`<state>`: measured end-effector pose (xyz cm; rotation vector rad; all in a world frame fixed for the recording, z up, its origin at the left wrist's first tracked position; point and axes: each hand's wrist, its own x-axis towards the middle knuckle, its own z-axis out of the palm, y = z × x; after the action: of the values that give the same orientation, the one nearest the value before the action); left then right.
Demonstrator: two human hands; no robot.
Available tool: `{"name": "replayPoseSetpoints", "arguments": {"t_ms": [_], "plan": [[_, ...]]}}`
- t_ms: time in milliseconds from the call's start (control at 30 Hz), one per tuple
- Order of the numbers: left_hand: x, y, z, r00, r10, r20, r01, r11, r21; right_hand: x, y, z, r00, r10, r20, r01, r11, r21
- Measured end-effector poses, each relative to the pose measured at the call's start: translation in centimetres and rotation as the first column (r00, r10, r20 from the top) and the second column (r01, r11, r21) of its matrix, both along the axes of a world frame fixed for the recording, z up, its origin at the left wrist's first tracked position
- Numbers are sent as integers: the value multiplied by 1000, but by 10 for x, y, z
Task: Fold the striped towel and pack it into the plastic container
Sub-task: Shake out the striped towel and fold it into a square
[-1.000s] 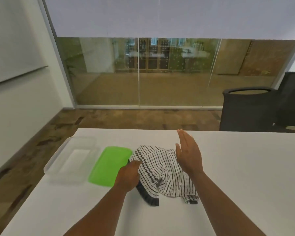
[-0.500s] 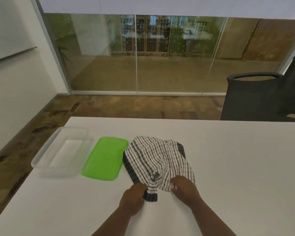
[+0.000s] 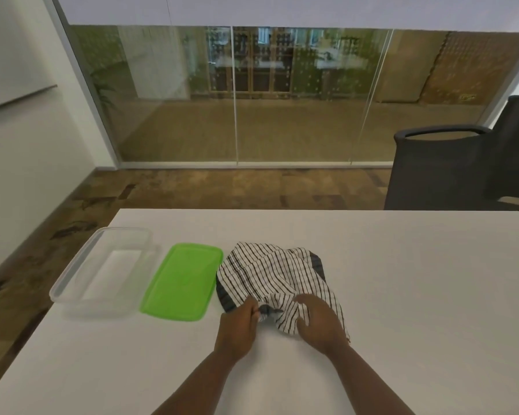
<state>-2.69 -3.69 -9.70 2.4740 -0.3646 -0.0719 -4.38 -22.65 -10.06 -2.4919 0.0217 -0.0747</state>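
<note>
Both hands grip the near edge of the striped towel [image 3: 277,275]: the left hand [image 3: 237,329] pinches a bunched dark corner, and the right hand [image 3: 319,323] closes over gathered cloth beside it. Crumpled on the white table [image 3: 417,295], the towel lies just right of the green lid [image 3: 182,281]; the plastic container [image 3: 102,269] stands empty beyond the lid, at the left edge.

Light: bright, even, diffuse daylight.
Shadows: faint, soft on the white desk [image 3: 402,280].
Glare: dotted reflections on the glass wall [image 3: 297,94].
Focus: slightly soft overall.
Edges: wide-angle bending of straight lines.
</note>
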Motion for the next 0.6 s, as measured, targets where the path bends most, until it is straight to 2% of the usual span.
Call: {"name": "replayPoseSetpoints", "arguments": {"t_ms": [67,133,267,333,433,500,600], "plan": [[10,-7,15,998,53,28,-49,991,-129,3,10,19,993,82,82,-94,985,146],[18,-12,33,999,35,29,-27,970,-240,10,23,38,982,125,139,-152,967,206],[32,-19,74,996,-28,82,58,915,-399,26,36,73,977,54,208,-103,968,230],[36,-18,93,992,-15,127,75,871,-485,32,38,93,976,9,217,-71,957,283],[36,-13,112,993,27,116,46,808,-588,39,37,124,962,-15,273,-75,945,317],[34,-9,118,995,31,98,31,821,-570,42,34,148,947,-28,321,-90,933,348],[31,-8,120,982,148,118,-88,909,-407,44,31,189,904,-107,413,-92,896,434]]}}
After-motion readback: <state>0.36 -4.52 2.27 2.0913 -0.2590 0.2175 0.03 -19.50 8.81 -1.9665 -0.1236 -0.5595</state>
